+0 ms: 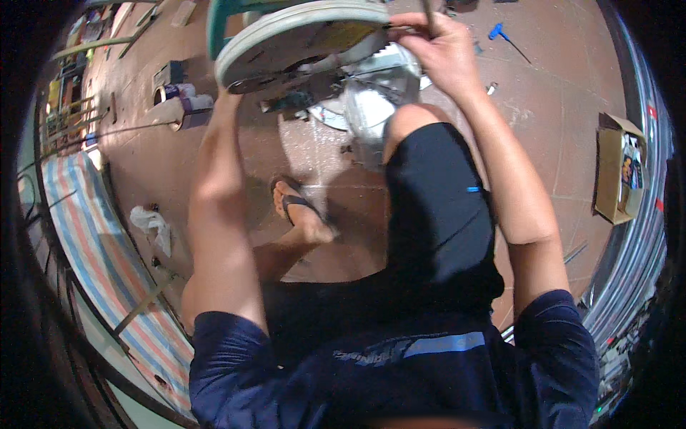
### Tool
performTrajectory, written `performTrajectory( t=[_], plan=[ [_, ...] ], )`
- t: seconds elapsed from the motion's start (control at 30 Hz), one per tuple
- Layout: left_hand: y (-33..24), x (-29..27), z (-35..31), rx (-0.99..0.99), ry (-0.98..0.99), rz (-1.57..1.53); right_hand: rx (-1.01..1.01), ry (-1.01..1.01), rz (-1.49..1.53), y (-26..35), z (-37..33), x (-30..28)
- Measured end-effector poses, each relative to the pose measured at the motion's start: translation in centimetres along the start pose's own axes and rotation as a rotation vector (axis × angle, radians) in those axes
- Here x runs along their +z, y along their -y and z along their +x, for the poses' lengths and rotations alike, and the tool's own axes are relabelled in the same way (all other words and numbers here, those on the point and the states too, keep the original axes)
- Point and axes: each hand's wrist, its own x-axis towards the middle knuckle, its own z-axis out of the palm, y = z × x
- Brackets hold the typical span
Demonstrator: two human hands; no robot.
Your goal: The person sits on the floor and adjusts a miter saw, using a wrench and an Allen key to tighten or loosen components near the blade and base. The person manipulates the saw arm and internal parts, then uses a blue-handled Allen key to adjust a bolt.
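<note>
Held up in front of me is a large round part with a thick pale rim and a dirty, dark inner face [300, 50], resembling a saw's blade guard. A teal frame [216, 28] runs behind it. My left forearm reaches up to its lower left edge, where the hand itself is hidden behind the rim. At the right edge, my right hand [439, 53] has its fingers bent together; what they grip is unclear. A thin brown rod [429, 13] passes beside that hand. Below lies a silver metal machine base [371, 107], partly covered by my knee.
A blue-handled tool [498, 32] lies on the tiled floor at the upper right. An open cardboard box [613, 171] stands at right beside long metal profiles [647, 236]. At left are a striped sheet [93, 214], a white plastic bag [153, 225] and containers [179, 100].
</note>
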Motion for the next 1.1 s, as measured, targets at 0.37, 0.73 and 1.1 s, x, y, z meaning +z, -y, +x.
performTrajectory(
  t=[0.37, 0.73, 1.1],
  plan=[
    [1.2, -0.2, 1.1, -0.037, -0.029, 0.003, -0.061, -0.072, -0.023, 1.3, 1.5, 0.2],
    [3.1, -0.8, 1.5, -0.037, -0.052, 0.000, 0.308, -0.171, 0.282, 0.1, -1.2, -1.8],
    [3.1, 0.1, 2.7, 0.003, -0.056, 0.017, 0.621, -0.029, -0.694, -10.5, -11.6, -14.9]
  ],
)
